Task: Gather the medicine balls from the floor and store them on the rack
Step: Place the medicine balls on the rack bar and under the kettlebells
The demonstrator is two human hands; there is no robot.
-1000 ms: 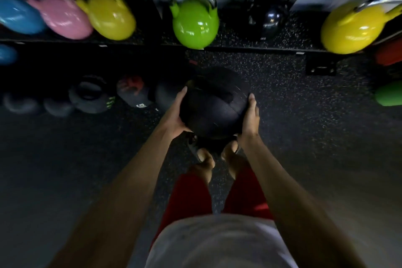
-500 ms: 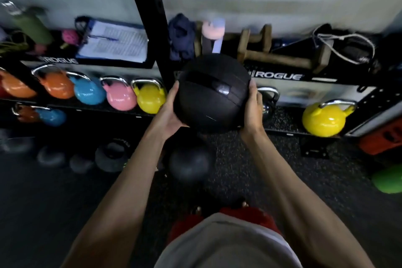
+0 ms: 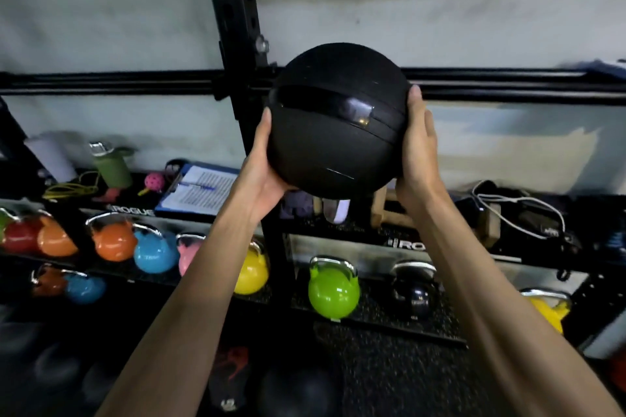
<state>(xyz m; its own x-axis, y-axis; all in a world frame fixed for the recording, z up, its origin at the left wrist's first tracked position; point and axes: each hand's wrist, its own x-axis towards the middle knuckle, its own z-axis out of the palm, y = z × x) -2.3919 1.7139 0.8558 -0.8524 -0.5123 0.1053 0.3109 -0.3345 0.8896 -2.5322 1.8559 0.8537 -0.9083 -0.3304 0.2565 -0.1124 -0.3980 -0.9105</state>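
Fingers (image 3: pixel 415 105): those of the right hand (image 3: pixel 418 149) are lying together and nearly straight, pressing flat on the right side of the ball (image 3: pixel 335 125).
Left hand (image 3: pixel 259 166): is pressing on the ball's lower left side, with the thumb lying straight up along it. Its other fingers are hiding behind the ball.
Ball: black, is being carried between both hands, well above the floor (image 3: pixel 389 369).
Rack (image 3: pixel 233 10): its black upright is standing just left of the ball. Its rail (image 3: pixel 118 83) is running across behind the ball at the same height.
Shelf (image 3: pixel 338 227): is sitting below the ball and carrying a clipboard (image 3: pixel 200 188) to the left.
Kettlebells (image 3: pixel 333 293): are standing in a row on the level under the shelf, in many colours.
Dark shape (image 3: pixel 298 389): is lying on the floor between the forearms. It is possibly a second ball but is too blurred to say.
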